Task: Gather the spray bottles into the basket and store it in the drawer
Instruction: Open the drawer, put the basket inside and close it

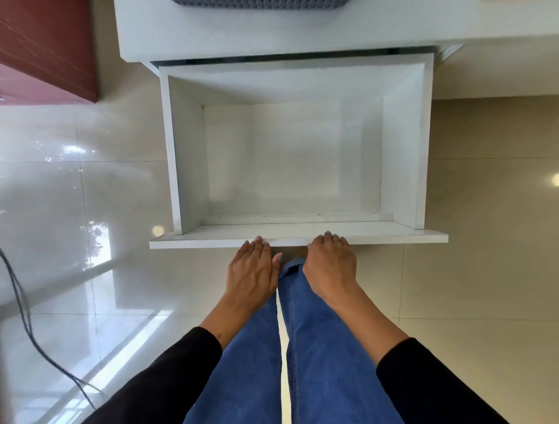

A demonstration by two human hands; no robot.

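Observation:
A white drawer (402, 151) stands pulled far out below me, and nothing lies inside it. My left hand (252, 269) and my right hand (331, 266) both rest on the top edge of the drawer front (393, 237), fingers curled over it, side by side near its middle. At the very top of the view, the lower edge of a grey woven basket (260, 3) shows on the white cabinet top (211, 30). No spray bottles are in view.
Glossy pale floor tiles (75, 212) spread on both sides of the drawer. A dark red cabinet (45, 51) stands at the upper left. A black cable (27, 317) trails across the floor at the lower left. My legs in blue jeans (317, 363) stand just behind the drawer front.

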